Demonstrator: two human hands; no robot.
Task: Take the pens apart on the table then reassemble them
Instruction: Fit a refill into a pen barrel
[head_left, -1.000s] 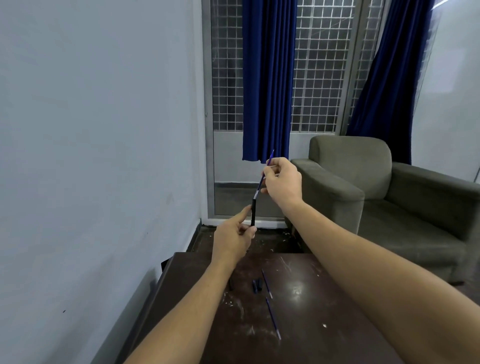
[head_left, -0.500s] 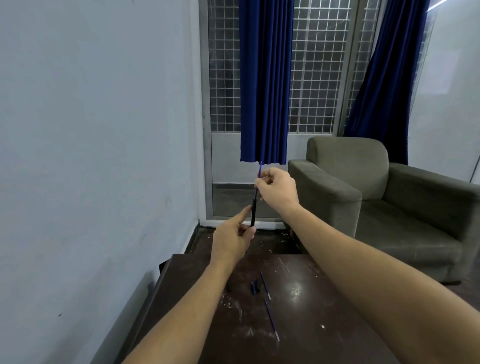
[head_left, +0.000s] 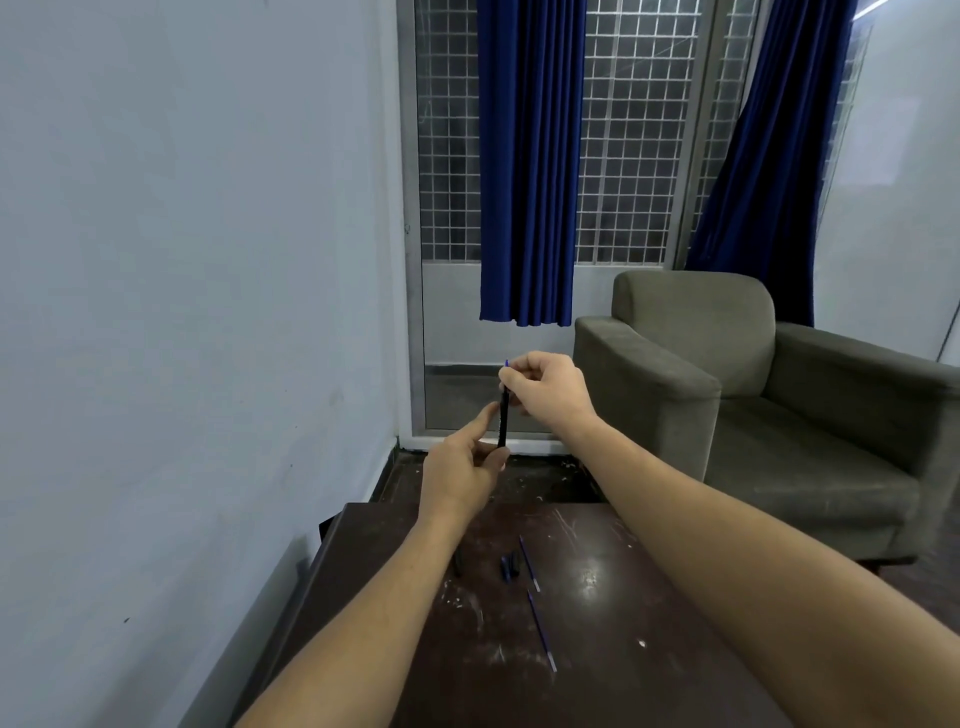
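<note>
My left hand (head_left: 464, 467) grips the lower end of a black pen barrel (head_left: 503, 421), held upright above the far edge of the table. My right hand (head_left: 548, 387) pinches a thin blue refill (head_left: 506, 364) at the barrel's top; only its tip shows above my fingers. On the dark table (head_left: 623, 649) lie two loose blue refills (head_left: 541, 631) (head_left: 529, 569), small black pen parts (head_left: 509, 566) and another black piece (head_left: 457, 564) partly hidden by my left forearm.
A pale wall runs along the table's left side. A grey-green armchair (head_left: 753, 405) stands beyond the table to the right. Blue curtains (head_left: 527, 166) hang before a gridded window at the back.
My right hand has come down toward the barrel, and much less of the blue refill now shows above it. My left hand stays in place.
</note>
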